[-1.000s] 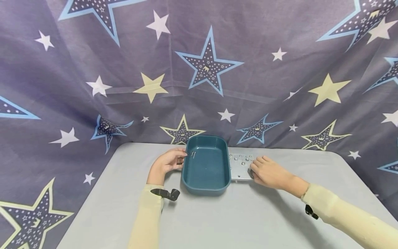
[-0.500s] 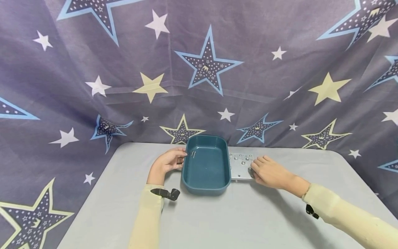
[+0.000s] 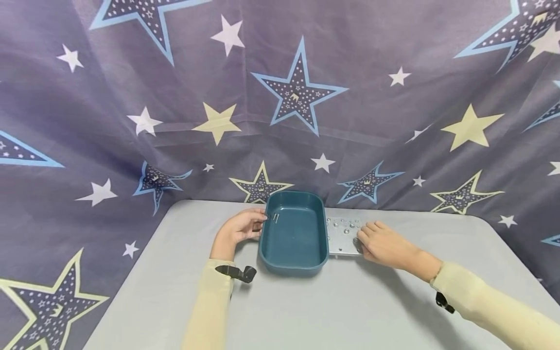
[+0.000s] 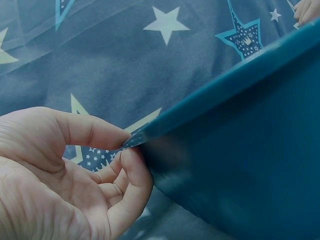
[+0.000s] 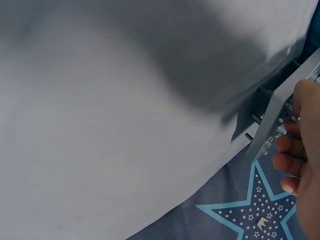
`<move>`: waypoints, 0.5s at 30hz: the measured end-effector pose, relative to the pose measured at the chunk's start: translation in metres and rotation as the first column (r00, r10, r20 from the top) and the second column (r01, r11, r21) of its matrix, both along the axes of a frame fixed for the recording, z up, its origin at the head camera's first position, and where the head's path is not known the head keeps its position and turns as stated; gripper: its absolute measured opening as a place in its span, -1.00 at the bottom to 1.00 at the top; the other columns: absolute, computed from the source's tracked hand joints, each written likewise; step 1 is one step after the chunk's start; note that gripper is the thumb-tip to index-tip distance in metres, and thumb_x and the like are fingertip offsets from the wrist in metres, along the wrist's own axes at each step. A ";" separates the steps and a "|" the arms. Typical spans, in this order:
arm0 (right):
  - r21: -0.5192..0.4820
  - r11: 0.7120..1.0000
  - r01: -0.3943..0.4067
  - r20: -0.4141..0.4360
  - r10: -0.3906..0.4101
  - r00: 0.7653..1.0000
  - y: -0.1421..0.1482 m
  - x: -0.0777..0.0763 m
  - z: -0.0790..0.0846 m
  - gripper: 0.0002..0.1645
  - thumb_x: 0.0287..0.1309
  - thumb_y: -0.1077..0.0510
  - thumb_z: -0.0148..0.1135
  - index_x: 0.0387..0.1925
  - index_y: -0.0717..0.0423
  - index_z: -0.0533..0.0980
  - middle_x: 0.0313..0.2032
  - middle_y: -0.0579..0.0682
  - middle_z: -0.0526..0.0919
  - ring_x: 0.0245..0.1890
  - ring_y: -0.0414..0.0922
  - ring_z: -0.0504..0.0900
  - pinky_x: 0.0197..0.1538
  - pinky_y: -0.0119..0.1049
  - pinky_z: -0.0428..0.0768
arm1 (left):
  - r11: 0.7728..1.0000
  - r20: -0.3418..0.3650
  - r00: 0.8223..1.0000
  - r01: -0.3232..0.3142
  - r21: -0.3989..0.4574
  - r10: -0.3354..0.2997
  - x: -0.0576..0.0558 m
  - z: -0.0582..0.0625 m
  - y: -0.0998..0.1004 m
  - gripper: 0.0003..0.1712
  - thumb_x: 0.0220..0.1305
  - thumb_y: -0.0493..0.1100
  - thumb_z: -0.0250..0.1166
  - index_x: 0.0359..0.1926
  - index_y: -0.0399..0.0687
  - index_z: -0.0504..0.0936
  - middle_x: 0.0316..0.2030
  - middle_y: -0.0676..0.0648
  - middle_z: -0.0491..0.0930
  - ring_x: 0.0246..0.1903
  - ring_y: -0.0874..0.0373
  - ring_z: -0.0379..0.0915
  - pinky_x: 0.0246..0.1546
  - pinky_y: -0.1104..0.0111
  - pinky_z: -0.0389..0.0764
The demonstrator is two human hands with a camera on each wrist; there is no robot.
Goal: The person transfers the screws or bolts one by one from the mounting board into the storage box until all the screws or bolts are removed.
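Observation:
A dark teal rectangular tray [image 3: 294,268] sits at the table's far side. My left hand [image 3: 239,227] pinches its left rim; the left wrist view has the thumb and index finger meeting at the rim's edge. Two thin metal pins [image 3: 276,218] lie inside, near that rim. Right of the tray is a silver metal plate [image 3: 343,245] with several bolts [image 3: 346,231] in it. My right hand [image 3: 387,245] is on the plate's right part, its curled fingers at a small dark metal fastener [image 3: 357,242], mostly hidden. Shanks [image 5: 256,118] stick out beneath the plate.
A pale grey cloth covers the table [image 3: 306,311]. Close behind its far edge hangs a purple-grey curtain [image 3: 372,58] printed with stars. Each forearm wears a black strap with a camera mount [image 3: 238,272].
The head view has shifted slightly, so everything sits a little further right in it. Both hands, the tray and the plate hold nearly the same places relative to each other.

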State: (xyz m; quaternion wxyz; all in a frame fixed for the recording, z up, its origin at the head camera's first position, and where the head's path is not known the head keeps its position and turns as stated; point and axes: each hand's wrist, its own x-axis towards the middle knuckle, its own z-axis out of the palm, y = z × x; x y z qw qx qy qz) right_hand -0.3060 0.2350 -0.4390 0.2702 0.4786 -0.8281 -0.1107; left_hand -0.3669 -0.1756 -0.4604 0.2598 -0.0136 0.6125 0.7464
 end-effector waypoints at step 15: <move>-0.014 1.000 -0.014 -0.026 0.014 1.000 0.002 0.000 -0.002 -0.85 0.15 0.10 0.09 -0.37 0.12 0.40 -0.47 -0.06 0.38 -0.39 -0.09 0.36 -0.26 -0.25 0.35 | 1.000 0.008 1.000 0.002 0.008 -0.002 0.001 0.001 0.001 -0.86 0.43 -0.38 0.02 -0.20 -0.05 0.44 -0.53 0.12 0.51 -0.51 0.30 0.44 -0.40 0.45 0.54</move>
